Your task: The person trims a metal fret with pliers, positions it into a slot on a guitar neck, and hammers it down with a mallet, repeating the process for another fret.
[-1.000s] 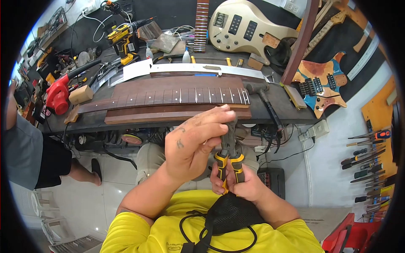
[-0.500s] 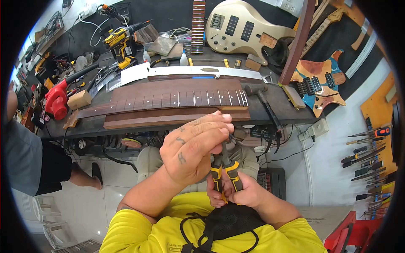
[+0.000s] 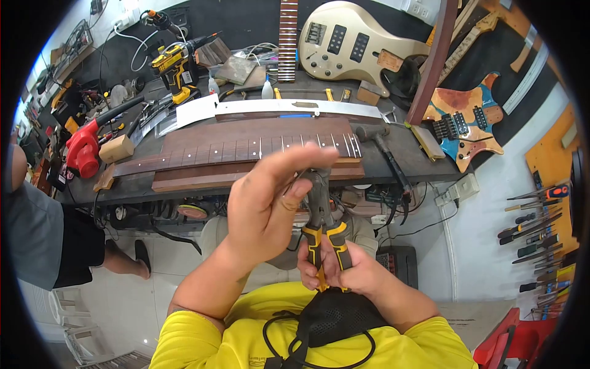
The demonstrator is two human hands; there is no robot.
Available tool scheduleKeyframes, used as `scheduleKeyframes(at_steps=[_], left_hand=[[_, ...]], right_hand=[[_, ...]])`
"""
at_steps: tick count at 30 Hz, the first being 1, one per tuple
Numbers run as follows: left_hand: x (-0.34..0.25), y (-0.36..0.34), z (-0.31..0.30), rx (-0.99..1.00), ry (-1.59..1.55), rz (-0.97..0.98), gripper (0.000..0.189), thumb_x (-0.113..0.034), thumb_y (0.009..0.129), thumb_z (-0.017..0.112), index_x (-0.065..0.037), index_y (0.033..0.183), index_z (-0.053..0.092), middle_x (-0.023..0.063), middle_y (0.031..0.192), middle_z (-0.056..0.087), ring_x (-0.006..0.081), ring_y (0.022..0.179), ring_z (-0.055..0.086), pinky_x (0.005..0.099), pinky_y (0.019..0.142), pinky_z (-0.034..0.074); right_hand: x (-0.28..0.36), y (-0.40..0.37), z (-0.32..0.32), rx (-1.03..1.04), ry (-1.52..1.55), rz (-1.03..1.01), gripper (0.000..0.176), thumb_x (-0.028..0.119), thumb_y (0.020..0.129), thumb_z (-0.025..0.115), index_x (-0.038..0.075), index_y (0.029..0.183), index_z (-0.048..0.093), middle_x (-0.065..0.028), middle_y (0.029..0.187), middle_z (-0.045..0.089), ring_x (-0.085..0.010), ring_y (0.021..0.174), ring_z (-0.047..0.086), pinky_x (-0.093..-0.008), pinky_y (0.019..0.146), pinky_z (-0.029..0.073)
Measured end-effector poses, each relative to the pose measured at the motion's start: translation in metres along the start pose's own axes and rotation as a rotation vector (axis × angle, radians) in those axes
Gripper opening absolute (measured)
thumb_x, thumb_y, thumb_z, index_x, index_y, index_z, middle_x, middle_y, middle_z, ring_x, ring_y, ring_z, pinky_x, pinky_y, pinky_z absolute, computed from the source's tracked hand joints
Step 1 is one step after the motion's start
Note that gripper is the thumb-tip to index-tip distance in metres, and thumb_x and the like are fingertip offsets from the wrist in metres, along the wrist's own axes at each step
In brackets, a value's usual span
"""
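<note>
My right hand (image 3: 353, 267) is wrapped round the black and yellow handles of a pair of pliers (image 3: 317, 200), whose grey jaws point away from me. The handles are slightly apart. My left hand (image 3: 261, 206) is beside and over the jaws, its fingers stretched to the right above them and its thumb bent close to their left side. The fingertips are blurred and partly cover the jaw tips. Behind the hands, a dark fretted fingerboard (image 3: 236, 149) with dot inlays lies along a brown wooden board (image 3: 258, 126) on the workbench (image 3: 132, 190).
A hammer (image 3: 384, 147) lies right of the fingerboard. At the back are a yellow drill (image 3: 178, 71), a gold bass body (image 3: 344, 43) and a white strip (image 3: 264, 109). A red blower (image 3: 83, 150) sits left. Another person's leg (image 3: 123, 255) shows at left; files (image 3: 541, 243) hang right.
My left hand has turned, its back now less visible and its palm side showing, uncovering more of the pliers' jaws. The right hand still grips the handles.
</note>
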State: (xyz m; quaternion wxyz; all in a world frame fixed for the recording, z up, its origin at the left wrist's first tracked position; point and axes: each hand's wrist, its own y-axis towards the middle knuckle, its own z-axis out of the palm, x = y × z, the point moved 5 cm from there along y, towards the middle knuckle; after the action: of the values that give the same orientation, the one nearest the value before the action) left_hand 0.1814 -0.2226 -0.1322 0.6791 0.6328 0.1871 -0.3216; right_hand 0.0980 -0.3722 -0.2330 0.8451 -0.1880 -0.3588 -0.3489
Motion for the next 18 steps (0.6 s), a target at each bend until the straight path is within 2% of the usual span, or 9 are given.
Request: scheduleKeyframes(at_steps=[2, 6, 8, 10, 11, 12, 14, 15, 18], left_hand=[[-0.003, 0.009, -0.006, 0.259, 0.202, 0.323, 0.025, -0.012, 0.112, 0.06, 0.002, 0.131, 0.067, 0.0175, 0.106, 0.081, 0.0358, 0.109, 0.079, 0.0548, 0.107, 0.058], [-0.033, 0.005, -0.01, 0.206, 0.41, 0.561, 0.024, -0.017, 0.115, 0.056, 0.0, 0.129, 0.066, 0.0165, 0.106, 0.082, 0.0371, 0.111, 0.076, 0.0596, 0.11, 0.054], [-0.037, -0.002, -0.01, 0.183, 0.425, 0.536, 0.024, -0.019, 0.116, 0.054, 0.0, 0.127, 0.065, 0.0133, 0.101, 0.08, 0.0377, 0.108, 0.075, 0.0599, 0.109, 0.054], [-0.026, -0.006, -0.024, -0.019, -0.137, 0.297, 0.026, -0.02, 0.116, 0.055, -0.001, 0.132, 0.062, 0.0082, 0.094, 0.075, 0.0357, 0.105, 0.073, 0.059, 0.109, 0.054], [-0.028, -0.007, -0.029, -0.089, -0.054, 0.277, 0.025, -0.017, 0.115, 0.057, -0.001, 0.134, 0.058, 0.0035, 0.089, 0.067, 0.024, 0.096, 0.071, 0.0435, 0.1, 0.058], [-0.037, -0.006, -0.032, -0.085, -0.056, 0.274, 0.025, -0.017, 0.115, 0.057, -0.001, 0.134, 0.058, 0.0035, 0.089, 0.067, 0.024, 0.096, 0.071, 0.0435, 0.1, 0.058], [-0.028, -0.006, -0.036, -0.017, 0.319, -0.279, 0.017, -0.008, 0.113, 0.06, 0.001, 0.128, 0.058, 0.0034, 0.088, 0.066, 0.0126, 0.087, 0.067, 0.0267, 0.084, 0.054], [-0.023, -0.007, -0.032, -0.02, 0.277, -0.276, 0.012, -0.001, 0.11, 0.062, 0.001, 0.121, 0.057, 0.0028, 0.088, 0.065, 0.0063, 0.078, 0.061, 0.0202, 0.072, 0.046], [-0.019, -0.013, -0.025, 0.104, 0.308, -0.299, 0.009, 0.001, 0.109, 0.061, 0.0, 0.118, 0.058, 0.0003, 0.086, 0.066, 0.0053, 0.077, 0.058, 0.0206, 0.069, 0.045]], right_hand=[[0.006, 0.0, 0.007, 0.024, -0.076, 0.001, 0.07, -0.001, 0.076, 0.049, 0.0, 0.147, 0.05, -0.0099, 0.113, 0.058, -0.0224, 0.103, 0.06, -0.0339, 0.092, 0.046], [0.0, 0.003, -0.004, -0.021, -0.361, -0.103, 0.078, -0.001, 0.079, 0.052, 0.002, 0.156, 0.043, -0.0128, 0.127, 0.059, -0.0231, 0.118, 0.058, -0.0334, 0.103, 0.045], [0.017, -0.006, 0.009, -0.078, -0.435, -0.234, 0.086, -0.004, 0.079, 0.053, 0.004, 0.163, 0.034, -0.0135, 0.137, 0.057, -0.0236, 0.127, 0.056, -0.0359, 0.113, 0.04], [0.015, -0.011, 0.005, -0.069, -0.413, -0.263, 0.096, -0.008, 0.077, 0.053, 0.006, 0.168, 0.026, -0.0133, 0.14, 0.055, -0.0245, 0.126, 0.058, -0.0403, 0.113, 0.043], [0.01, -0.012, 0.001, -0.052, -0.335, -0.232, 0.094, -0.009, 0.077, 0.054, 0.006, 0.166, 0.029, -0.0135, 0.14, 0.056, -0.0249, 0.125, 0.059, -0.0419, 0.111, 0.045], [0.006, -0.013, -0.002, -0.033, -0.262, -0.202, 0.092, -0.009, 0.076, 0.054, 0.006, 0.164, 0.032, -0.0136, 0.14, 0.056, -0.0252, 0.123, 0.06, -0.0436, 0.11, 0.047], [0.006, -0.012, -0.005, -0.112, -0.268, -0.227, 0.085, -0.01, 0.078, 0.054, 0.006, 0.16, 0.036, -0.0126, 0.137, 0.057, -0.0234, 0.12, 0.062, -0.0425, 0.105, 0.051], [0.01, -0.013, -0.008, -0.221, -0.379, -0.251, 0.082, -0.01, 0.079, 0.055, 0.005, 0.158, 0.038, -0.0116, 0.134, 0.057, -0.0214, 0.118, 0.062, -0.0407, 0.104, 0.052], [0.02, -0.016, -0.018, -0.342, -0.593, -0.265, 0.072, -0.009, 0.08, 0.056, 0.003, 0.15, 0.046, -0.008, 0.126, 0.057, -0.0158, 0.112, 0.061, -0.034, 0.101, 0.051]])
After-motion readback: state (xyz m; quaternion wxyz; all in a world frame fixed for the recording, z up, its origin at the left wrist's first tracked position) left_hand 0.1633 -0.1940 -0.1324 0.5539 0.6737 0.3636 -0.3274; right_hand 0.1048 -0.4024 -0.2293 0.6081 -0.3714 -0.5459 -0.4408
